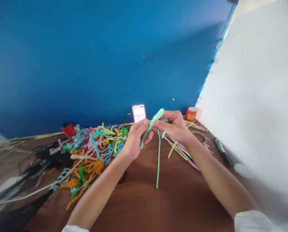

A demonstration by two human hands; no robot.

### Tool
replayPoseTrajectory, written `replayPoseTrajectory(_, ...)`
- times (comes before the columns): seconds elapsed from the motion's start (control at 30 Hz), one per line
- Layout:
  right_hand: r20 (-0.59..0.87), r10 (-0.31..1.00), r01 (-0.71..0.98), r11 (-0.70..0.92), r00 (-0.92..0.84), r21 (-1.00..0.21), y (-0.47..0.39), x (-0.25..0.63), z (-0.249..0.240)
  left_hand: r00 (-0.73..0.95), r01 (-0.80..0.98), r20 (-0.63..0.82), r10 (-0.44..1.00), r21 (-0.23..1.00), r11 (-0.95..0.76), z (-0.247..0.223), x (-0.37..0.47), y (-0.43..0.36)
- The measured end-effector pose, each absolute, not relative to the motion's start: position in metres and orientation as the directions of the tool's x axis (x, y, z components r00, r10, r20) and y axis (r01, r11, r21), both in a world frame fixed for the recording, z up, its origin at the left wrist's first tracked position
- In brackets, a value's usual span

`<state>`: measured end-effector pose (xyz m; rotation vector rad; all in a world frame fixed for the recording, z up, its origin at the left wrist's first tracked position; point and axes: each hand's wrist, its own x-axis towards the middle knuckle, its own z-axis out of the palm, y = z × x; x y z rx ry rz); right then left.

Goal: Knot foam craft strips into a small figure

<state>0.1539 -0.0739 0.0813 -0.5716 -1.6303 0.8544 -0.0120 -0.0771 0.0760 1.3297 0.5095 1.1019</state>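
We've got a mint-green pipe cleaner (151,126) pinched between both hands, held up above the wooden table (172,199) near its far edge. Its upper end is bent into a loop that pokes up between the thumbs, and one long tail (158,161) hangs straight down, its tip just reaching the tabletop.

Our left hand (135,138) has its fingers closed together around the lower part of that loop, thumb pressed against the stem. Our right hand (174,125) is clamped on the top of it, fingers curled in, and under the same palm sits a bundle of thin straight stems (180,149), pink, green and yellow, fanning down and to the right across the table.

Moving outward: just left of our left hand lies a big tangled heap of twisted pipe cleaners (95,151), orange, yellow, blue, green and pink, all bent into loops. Further left we see dark cords and straps (37,161) trailing off the table edge, and a small red object (68,129) against the wall.

Behind the hands, a phone (139,113) leans upright against the blue wall (97,58), screen lit; the digits are too small to read. To the right stands a red paper cup (190,114), and well to the right a black marker (223,152) lies beside the white board (259,96).
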Motion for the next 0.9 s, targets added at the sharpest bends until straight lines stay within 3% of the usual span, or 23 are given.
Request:
replayPoseTrajectory(0.13, 0.699, 0.654, -0.034, 0.723, -0.287, -0.690, -0.072, 0.156, 0.082, 0.535, -0.401, 0.183, 0.825, 0.914, 0.057, 0.079, -0.014, -0.073)
replayPoseTrajectory(0.27, 0.719, 0.559, -0.053, 0.773, -0.412, -0.632, -0.073, 0.159, 0.084, 0.738, -0.378, 0.087, 0.670, 0.875, 0.302, 0.082, -0.016, -0.072)
replayPoseTrajectory(0.37, 0.716, 0.551, -0.060, 0.773, -0.428, -0.631, -0.075, 0.159, 0.085, 0.780, -0.367, 0.102, 0.618, 0.874, 0.319, 0.083, -0.017, -0.074)
replayPoseTrajectory(0.47, 0.747, 0.551, -0.052, 0.791, -0.371, -0.610, -0.076, 0.158, 0.087, 0.703, -0.376, 0.136, 0.698, 0.904, 0.202, 0.080, -0.015, -0.074)
replayPoseTrajectory(0.6, 0.798, 0.542, 0.005, 0.828, -0.263, -0.561, -0.075, 0.155, 0.088, 0.446, -0.396, 0.274, 0.852, 0.914, -0.087, 0.075, -0.011, -0.073)
replayPoseTrajectory(0.73, 0.800, 0.563, 0.088, 0.825, -0.206, -0.558, -0.075, 0.153, 0.084, 0.263, -0.295, 0.462, 0.847, 0.874, -0.385, 0.070, -0.009, -0.075)
replayPoseTrajectory(0.9, 0.808, 0.558, 0.110, 0.830, -0.192, -0.547, -0.076, 0.155, 0.084, 0.152, -0.178, 0.580, 0.800, 0.813, -0.555, 0.068, -0.008, -0.080)
